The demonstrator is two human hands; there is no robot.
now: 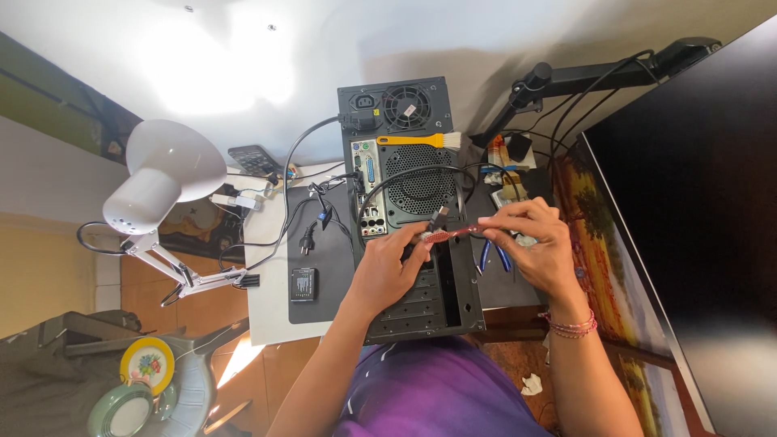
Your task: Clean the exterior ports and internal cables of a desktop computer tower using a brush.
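Note:
A black desktop computer case [413, 202] lies on the white desk with its rear panel, fan grille and ports facing up. My left hand [388, 271] rests on the case and pinches the end of a red and white braided cable [447, 235]. My right hand [538, 243] holds the same cable a little further right, above the case's right edge. A black connector [439, 214] sticks up between the two hands. A thick black cable [405, 174] curves over the fan grille.
A yellow-handled brush [417, 140] lies across the case. Blue-handled pliers [494, 255] sit to its right. A white desk lamp [166, 182] stands at left, near a black power plug [307, 240], a small black box [303, 285] and a calculator [252, 158]. A monitor arm [599, 77] is at right.

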